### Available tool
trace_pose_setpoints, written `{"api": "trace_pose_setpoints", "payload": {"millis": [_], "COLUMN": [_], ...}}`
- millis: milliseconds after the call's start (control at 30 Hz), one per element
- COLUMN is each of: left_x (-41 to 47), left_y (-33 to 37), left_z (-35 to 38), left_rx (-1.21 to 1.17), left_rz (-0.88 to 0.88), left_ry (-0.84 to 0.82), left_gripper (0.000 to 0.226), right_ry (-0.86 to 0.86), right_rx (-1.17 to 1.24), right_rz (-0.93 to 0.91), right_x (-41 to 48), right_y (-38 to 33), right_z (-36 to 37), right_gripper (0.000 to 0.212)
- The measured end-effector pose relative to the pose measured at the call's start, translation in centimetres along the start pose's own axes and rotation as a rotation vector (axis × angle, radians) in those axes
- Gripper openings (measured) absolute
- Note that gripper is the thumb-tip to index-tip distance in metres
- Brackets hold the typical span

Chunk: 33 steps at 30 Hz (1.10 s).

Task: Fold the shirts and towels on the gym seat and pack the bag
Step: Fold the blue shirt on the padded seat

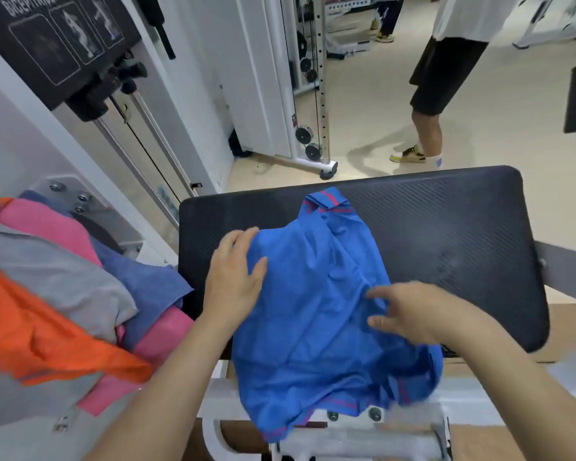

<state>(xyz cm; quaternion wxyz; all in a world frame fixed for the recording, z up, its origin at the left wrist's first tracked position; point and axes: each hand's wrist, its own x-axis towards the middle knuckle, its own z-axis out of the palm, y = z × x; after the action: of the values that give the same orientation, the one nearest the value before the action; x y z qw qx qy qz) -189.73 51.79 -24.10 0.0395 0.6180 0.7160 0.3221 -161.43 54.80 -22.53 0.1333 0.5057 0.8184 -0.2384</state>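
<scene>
We smooth the blue shirt point(313, 314) flat on the gym seat point(453, 227).
Our left hand point(233, 277) lies flat on its left edge and our right hand point(413, 314), blurred, spreads its fingers over the right side. We'd press out the creases first. The long axis runs away from us, collar far, hem overhanging the near edge.

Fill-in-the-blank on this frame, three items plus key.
1. The shirt on the black seat pad is ____ with red trim.
2. The left hand rests on the shirt's ____ edge.
3. The garment draped over the near side of the clothes pile is ____.
Missing: blue; left; orange.
</scene>
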Motion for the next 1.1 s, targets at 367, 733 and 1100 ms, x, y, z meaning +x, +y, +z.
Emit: {"api": "trace_pose_setpoints", "payload": {"millis": [367, 733, 1100], "left_x": [-1.4, -5.9, -4.2], "left_y": [0.1, -0.8, 0.6], "left_z": [0.2, -0.2, 1.9], "left_rx": [-0.007, 0.431, -0.091], "left_rz": [0.06, -0.227, -0.053], "left_ry": [0.075, -0.345, -0.193], "left_gripper": [0.016, 0.015, 0.032], "right_ry": [0.639, 0.906, 0.336], "right_rx": [1.087, 0.605, -0.063], "right_rz": [0.063, 0.461, -0.286], "right_x": [10.3, 3.4, 3.2], "right_y": [-4.2, 4.7, 1.1], "right_z": [-4.5, 1.1, 4.1], "right_gripper": [0.033, 0.066, 0.091]}}
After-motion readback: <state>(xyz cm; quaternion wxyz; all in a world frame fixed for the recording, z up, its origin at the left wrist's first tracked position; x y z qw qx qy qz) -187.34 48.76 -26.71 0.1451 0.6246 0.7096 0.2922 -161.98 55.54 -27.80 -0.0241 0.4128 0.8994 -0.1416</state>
